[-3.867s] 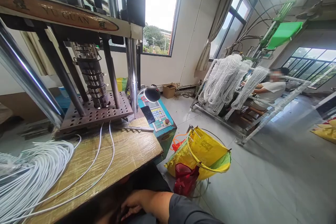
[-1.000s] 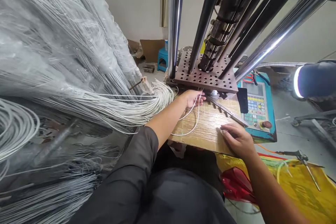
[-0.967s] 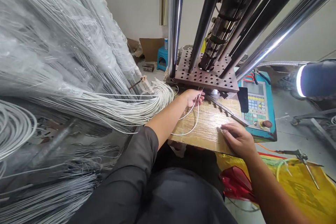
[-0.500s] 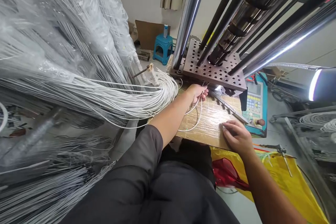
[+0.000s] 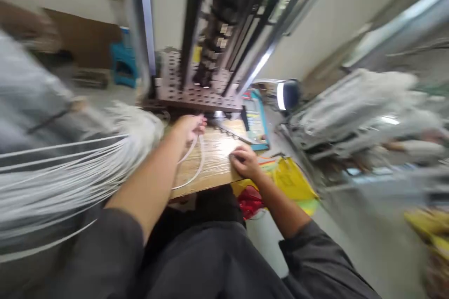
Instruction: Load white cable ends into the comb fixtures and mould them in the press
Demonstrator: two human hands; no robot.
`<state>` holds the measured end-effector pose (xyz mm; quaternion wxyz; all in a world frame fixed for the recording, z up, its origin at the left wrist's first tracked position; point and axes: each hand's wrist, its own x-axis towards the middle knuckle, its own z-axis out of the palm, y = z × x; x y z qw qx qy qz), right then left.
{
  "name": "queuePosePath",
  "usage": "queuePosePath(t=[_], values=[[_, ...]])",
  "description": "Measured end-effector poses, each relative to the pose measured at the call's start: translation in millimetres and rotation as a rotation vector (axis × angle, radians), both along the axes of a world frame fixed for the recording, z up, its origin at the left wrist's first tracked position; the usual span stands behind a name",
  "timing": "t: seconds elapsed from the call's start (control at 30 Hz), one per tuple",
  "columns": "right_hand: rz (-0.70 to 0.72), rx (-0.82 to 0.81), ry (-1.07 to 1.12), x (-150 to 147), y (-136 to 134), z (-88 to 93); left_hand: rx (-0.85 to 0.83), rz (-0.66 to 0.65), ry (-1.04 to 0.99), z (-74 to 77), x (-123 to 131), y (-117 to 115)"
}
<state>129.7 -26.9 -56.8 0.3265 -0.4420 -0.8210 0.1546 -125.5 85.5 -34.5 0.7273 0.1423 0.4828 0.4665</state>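
My left hand (image 5: 192,126) is closed on white cable (image 5: 202,152) just below the front edge of a perforated metal plate (image 5: 196,98). The cable hangs from my fingers in a loop over the board. My right hand (image 5: 243,161) lies on the right part of the tape-covered board (image 5: 217,168), its fingers curled in towards the thumb. Whether anything small sits between those fingertips is too blurred to see. A slanted metal bar (image 5: 233,133) runs between the plate and my right hand.
A thick bundle of white cables (image 5: 133,135) hangs at my left, beside my forearm. Steel columns (image 5: 147,18) rise above the plate. Behind the board's right side are a teal control panel (image 5: 257,121) and a lit lamp (image 5: 288,95). Yellow sheeting (image 5: 293,180) lies at right.
My view has swung to the right, so the press and both hands appear further left and the picture is blurred. The left hand still holds the cable; the right still rests on the board.
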Motion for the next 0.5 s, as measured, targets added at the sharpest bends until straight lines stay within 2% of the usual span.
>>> queuePosePath(t=[0.13, 0.23, 0.5], values=[[-0.047, 0.056, -0.032, 8.6, 4.1, -5.5, 0.033, -0.038, 0.08, -10.3, 5.7, 11.4], [-0.053, 0.07, -0.012, 11.9, 0.4, -8.4, 0.038, -0.043, 0.107, -14.1, 6.4, 10.4], [-0.036, 0.056, -0.004, 15.7, 1.6, -15.9, 0.057, -0.039, 0.134, -9.1, 6.0, 4.2]])
